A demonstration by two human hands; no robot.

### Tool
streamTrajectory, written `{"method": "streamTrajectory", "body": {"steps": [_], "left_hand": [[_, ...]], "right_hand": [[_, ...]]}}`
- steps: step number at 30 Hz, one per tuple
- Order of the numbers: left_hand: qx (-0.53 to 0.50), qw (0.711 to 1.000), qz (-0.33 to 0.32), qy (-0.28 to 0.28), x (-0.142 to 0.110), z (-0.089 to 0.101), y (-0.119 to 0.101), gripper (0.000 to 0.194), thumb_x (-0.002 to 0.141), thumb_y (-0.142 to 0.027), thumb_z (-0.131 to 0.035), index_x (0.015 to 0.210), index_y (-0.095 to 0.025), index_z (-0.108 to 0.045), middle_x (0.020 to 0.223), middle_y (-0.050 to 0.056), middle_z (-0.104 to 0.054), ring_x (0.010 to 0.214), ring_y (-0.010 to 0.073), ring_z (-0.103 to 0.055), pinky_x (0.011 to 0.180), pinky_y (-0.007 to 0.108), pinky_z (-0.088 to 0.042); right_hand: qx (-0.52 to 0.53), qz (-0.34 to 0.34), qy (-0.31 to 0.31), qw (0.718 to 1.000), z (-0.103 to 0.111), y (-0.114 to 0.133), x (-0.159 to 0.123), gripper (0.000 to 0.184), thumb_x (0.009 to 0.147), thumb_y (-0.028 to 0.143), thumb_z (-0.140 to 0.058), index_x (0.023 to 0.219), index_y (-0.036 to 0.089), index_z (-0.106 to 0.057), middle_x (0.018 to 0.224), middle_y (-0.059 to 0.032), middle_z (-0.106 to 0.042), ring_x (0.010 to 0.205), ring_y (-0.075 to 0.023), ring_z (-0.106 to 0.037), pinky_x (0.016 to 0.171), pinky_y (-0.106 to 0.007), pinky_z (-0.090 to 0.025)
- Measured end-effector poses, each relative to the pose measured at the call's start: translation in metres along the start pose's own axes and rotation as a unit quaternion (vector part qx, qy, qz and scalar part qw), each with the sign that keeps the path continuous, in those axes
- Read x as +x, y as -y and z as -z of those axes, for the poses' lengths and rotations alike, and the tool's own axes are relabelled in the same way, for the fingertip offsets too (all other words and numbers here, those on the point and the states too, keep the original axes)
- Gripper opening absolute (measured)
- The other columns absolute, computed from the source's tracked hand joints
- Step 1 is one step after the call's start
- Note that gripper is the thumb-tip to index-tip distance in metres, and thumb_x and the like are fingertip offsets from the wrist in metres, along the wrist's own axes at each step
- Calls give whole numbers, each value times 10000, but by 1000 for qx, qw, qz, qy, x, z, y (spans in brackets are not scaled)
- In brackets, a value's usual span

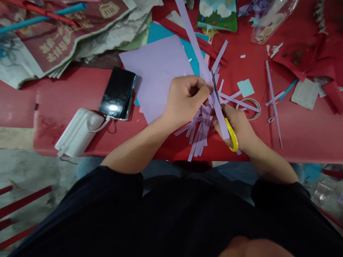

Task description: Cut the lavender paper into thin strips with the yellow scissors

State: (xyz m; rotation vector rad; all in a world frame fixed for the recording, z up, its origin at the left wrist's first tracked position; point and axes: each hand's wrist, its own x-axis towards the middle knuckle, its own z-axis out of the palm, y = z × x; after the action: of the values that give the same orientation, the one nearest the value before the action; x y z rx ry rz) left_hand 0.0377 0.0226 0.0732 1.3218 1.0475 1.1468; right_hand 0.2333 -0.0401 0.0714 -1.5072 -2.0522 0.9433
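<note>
Gripping yellow-handled scissors [232, 135], the right hand [238, 125] is closed around the handle, near the front edge of the red worktop [300, 137], right of its middle. Blades point toward the far edge; long axis slants slightly left going away. The left hand [189, 98] pinches a long purple strip [197, 50] between thumb and fingers, beside the blades. Strip axis: also far-left to near-right, its near end overlapping the scissors. Narrow purple cuttings [200, 134] lie below the hands, toward the front edge. A purple sheet [158, 75] lies left of the strip, black phone [118, 93] beside it. Right side: tape roll [258, 106], pale blue square [245, 87].
</note>
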Motion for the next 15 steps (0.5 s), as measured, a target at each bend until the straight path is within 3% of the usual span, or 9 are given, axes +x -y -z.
{"method": "streamTrajectory", "body": {"steps": [7, 11, 15], "left_hand": [[40, 999, -8, -1, 0, 2, 2, 375, 987, -224, -743, 639, -230, -604, 575, -26, -634, 511, 105, -536, 514, 323, -386], [59, 997, -48, -31, 2, 7, 3, 371, 975, -220, -740, 623, -245, -624, 565, -29, -626, 506, 101, -518, 496, 345, -349], [72, 997, -29, -26, 0, 7, 0, 357, 968, -211, -725, 628, -241, -619, 578, -18, -645, 510, 117, -548, 504, 335, -373]], "right_hand": [[24, 1, 5, 1000, 3, 4, 1, 217, 924, 373, -689, 910, 263, -503, 733, -10, -656, 586, -192, -586, 586, -342, -346], [9, -3, -6, 1000, 3, 8, 0, 246, 881, 337, -691, 859, 273, -454, 668, 25, -545, 549, -157, -460, 579, -335, -319], [0, 10, -7, 1000, 2, 7, 1, 253, 846, 314, -690, 853, 274, -441, 658, 42, -499, 539, -141, -390, 572, -323, -292]]}}
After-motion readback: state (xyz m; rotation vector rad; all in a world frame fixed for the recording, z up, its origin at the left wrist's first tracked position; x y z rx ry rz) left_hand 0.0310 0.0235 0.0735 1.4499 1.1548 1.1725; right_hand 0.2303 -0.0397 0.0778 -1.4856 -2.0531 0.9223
